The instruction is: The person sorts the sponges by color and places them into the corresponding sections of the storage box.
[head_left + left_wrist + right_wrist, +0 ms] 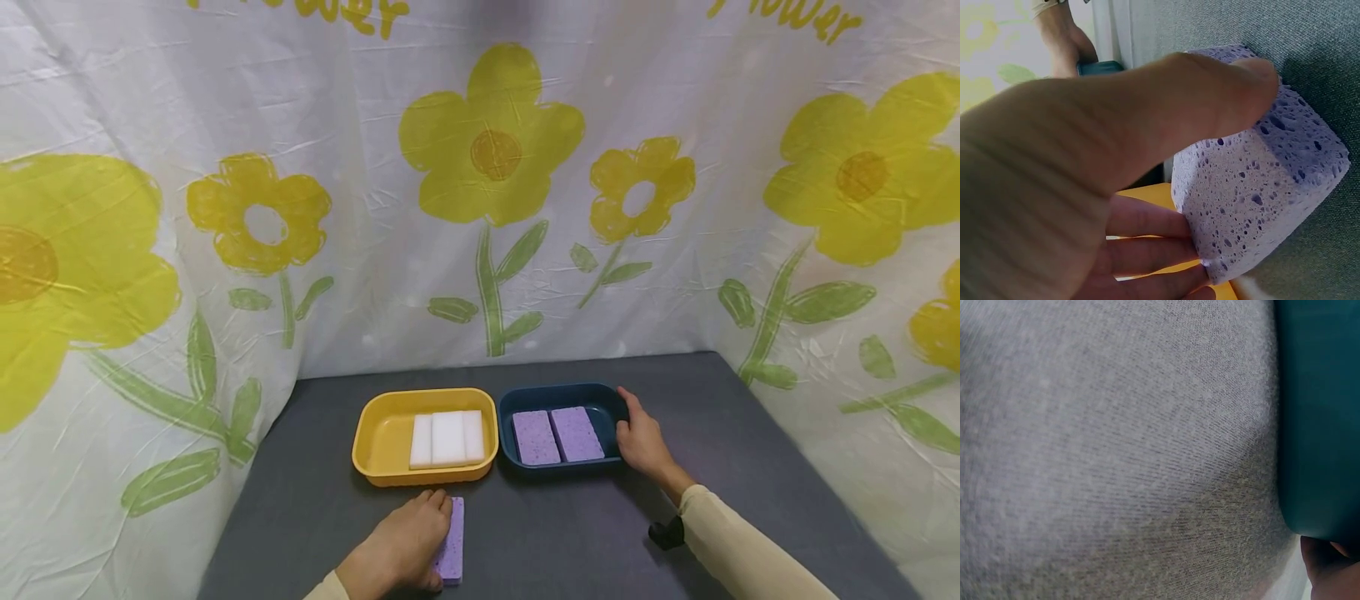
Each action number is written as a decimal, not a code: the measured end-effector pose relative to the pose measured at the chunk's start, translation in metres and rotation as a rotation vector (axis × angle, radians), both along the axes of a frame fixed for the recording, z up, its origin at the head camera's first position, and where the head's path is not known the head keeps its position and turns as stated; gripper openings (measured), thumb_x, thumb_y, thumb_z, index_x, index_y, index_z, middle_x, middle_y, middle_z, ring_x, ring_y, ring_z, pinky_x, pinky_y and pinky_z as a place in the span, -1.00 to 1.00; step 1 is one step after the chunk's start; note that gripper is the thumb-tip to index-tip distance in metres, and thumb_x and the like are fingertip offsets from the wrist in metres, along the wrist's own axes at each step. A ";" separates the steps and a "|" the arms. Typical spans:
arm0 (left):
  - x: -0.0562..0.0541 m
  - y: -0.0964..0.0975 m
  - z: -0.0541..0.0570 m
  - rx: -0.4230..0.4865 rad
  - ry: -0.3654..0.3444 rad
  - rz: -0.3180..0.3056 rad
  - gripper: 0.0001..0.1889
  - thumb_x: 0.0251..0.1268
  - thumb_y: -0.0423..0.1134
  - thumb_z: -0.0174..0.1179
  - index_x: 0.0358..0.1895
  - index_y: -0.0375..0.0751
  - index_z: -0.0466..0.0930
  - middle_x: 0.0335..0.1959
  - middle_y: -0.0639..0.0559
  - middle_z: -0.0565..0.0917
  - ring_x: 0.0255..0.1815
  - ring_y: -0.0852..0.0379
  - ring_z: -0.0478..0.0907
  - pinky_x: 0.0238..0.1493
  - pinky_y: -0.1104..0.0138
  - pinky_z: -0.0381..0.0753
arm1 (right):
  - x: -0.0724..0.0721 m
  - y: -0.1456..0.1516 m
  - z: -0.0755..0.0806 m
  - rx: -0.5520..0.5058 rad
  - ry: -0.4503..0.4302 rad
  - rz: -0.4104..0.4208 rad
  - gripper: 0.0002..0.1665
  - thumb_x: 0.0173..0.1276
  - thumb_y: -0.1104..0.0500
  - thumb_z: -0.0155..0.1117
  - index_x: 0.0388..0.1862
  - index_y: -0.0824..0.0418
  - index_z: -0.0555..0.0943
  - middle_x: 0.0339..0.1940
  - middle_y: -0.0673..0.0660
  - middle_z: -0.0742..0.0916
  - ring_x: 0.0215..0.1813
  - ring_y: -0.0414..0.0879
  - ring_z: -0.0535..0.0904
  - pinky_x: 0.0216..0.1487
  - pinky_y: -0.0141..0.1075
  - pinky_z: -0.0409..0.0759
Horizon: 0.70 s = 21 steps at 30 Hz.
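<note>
My left hand (408,537) grips a purple sponge (453,546) at the near side of the table, in front of the yellow tray. In the left wrist view the thumb lies across one end of the pitted sponge (1235,187), with the other fingers against its far end. My right hand (645,437) holds the right end of the dark blue tray (555,470). Inside that tray two purple sponges, one left (536,437) and one right (576,433), lie side by side. The right wrist view shows the tray's outer wall (1319,425) and part of the hand (1335,575).
Left of the blue tray stands a yellow tray (386,433), with several white blocks (448,440) in its right part. Both rest on a dark grey cloth-covered table (555,533). A flower-printed white curtain (360,283) hangs behind and along both sides.
</note>
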State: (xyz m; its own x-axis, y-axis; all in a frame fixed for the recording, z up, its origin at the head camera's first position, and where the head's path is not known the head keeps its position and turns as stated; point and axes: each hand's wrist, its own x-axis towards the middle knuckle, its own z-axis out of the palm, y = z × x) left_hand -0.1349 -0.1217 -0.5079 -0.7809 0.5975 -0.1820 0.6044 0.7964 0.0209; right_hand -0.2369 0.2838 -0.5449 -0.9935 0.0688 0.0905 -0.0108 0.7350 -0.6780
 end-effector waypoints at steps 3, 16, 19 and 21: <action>0.000 0.000 -0.001 -0.009 0.028 -0.019 0.02 -0.31 0.08 0.83 0.29 -0.38 0.62 0.12 -0.18 0.69 0.22 -0.14 0.66 0.39 0.07 0.65 | 0.001 0.000 0.000 0.001 0.003 -0.005 -0.21 0.60 0.37 -0.11 0.78 0.33 0.11 -0.07 0.42 0.70 -0.49 -0.06 0.38 0.17 0.11 0.51; -0.002 0.006 0.025 0.001 -0.025 -0.038 -0.02 -0.18 0.21 0.74 0.31 -0.32 0.64 0.10 -0.10 0.71 0.12 -0.03 0.66 0.35 0.08 0.69 | 0.003 -0.001 0.001 -0.004 0.002 -0.001 -0.21 0.61 0.36 -0.11 0.78 0.33 0.10 0.06 0.51 0.66 -0.47 -0.04 0.39 0.15 0.09 0.51; -0.004 0.012 0.038 0.002 -0.031 -0.077 -0.02 -0.13 0.23 0.71 0.36 -0.29 0.63 0.19 -0.09 0.72 0.18 0.00 0.66 0.39 0.10 0.66 | 0.002 -0.001 0.001 -0.005 0.000 -0.002 -0.21 0.61 0.36 -0.10 0.79 0.32 0.10 0.01 0.46 0.66 -0.45 -0.03 0.40 0.17 0.11 0.50; -0.004 0.016 0.047 0.016 -0.034 -0.103 -0.02 -0.10 0.23 0.71 0.38 -0.28 0.62 0.22 -0.08 0.72 0.21 0.02 0.66 0.42 0.12 0.65 | 0.002 0.000 0.002 -0.008 -0.004 -0.003 -0.21 0.62 0.36 -0.10 0.79 0.31 0.10 -0.14 0.38 0.64 -0.47 -0.04 0.38 0.14 0.08 0.50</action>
